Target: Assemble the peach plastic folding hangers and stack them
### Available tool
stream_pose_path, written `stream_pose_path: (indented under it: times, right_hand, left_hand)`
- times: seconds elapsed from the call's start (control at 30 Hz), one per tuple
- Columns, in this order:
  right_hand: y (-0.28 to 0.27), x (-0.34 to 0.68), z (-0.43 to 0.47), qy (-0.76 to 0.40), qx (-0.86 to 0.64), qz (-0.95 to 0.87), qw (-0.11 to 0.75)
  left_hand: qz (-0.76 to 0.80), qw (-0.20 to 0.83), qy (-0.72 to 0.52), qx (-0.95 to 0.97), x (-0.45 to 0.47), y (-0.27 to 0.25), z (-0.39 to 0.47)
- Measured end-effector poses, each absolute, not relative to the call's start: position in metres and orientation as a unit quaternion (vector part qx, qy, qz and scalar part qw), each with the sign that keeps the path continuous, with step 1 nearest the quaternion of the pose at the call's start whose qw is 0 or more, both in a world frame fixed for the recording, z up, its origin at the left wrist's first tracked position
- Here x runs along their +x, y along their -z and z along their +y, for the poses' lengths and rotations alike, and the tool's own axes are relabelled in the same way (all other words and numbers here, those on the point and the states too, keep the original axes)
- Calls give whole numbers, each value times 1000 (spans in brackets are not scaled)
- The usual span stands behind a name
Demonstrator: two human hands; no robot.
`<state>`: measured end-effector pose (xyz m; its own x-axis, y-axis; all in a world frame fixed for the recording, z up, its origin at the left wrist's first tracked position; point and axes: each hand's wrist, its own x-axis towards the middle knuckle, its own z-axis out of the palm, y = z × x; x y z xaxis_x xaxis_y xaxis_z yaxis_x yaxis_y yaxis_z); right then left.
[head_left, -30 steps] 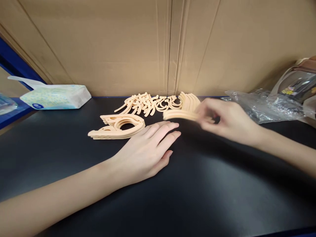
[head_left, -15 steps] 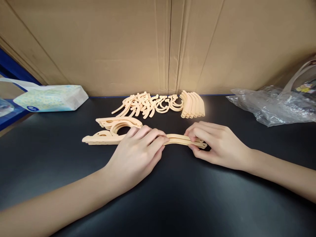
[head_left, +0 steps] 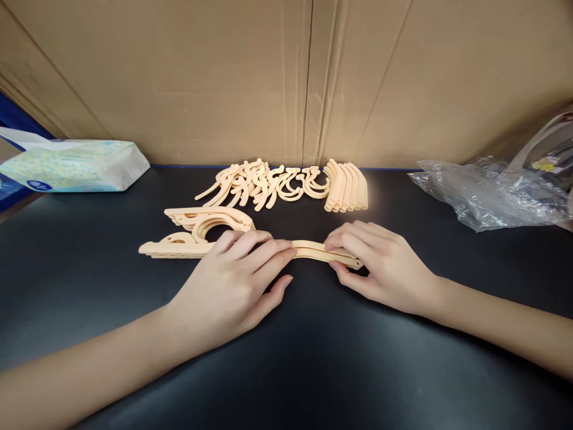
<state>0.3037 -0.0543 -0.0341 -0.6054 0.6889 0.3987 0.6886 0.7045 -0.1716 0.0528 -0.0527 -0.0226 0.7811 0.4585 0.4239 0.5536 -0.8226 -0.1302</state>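
Two beige curved hanger arms [head_left: 308,246] lie side by side on the black table top, their left part hidden under my left hand. My right hand [head_left: 380,263] is closed on their right end, thumb in front and fingers behind. Lying over the left part, my left hand [head_left: 242,275] has its fingertips on the pieces and its thumb apart from them. Just beyond and left of it are stacked beige hanger pieces [head_left: 172,248] with a round opening, partly covered by that hand. Another layered group of hanger pieces [head_left: 192,214] lies right behind.
Farther back on the table [head_left: 286,370] lie a heap of beige hooks [head_left: 250,182] and a row of short curved tubes [head_left: 347,185]. A tissue pack [head_left: 89,167] is at the left, a clear plastic bag [head_left: 483,191] at the right. Cardboard [head_left: 215,77] stands behind.
My left thumb has moved away from the hanger arms. My right hand keeps its hold on their right end. The whole view has shifted slightly.
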Motion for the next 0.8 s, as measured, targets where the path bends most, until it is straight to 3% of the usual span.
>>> stream_pose_path:
  times: [0.8]
  right_hand:
    - [32,296,-49,-2,-369,-905,211]
  left_hand:
    - [-271,145,184,-934,48,22,-50]
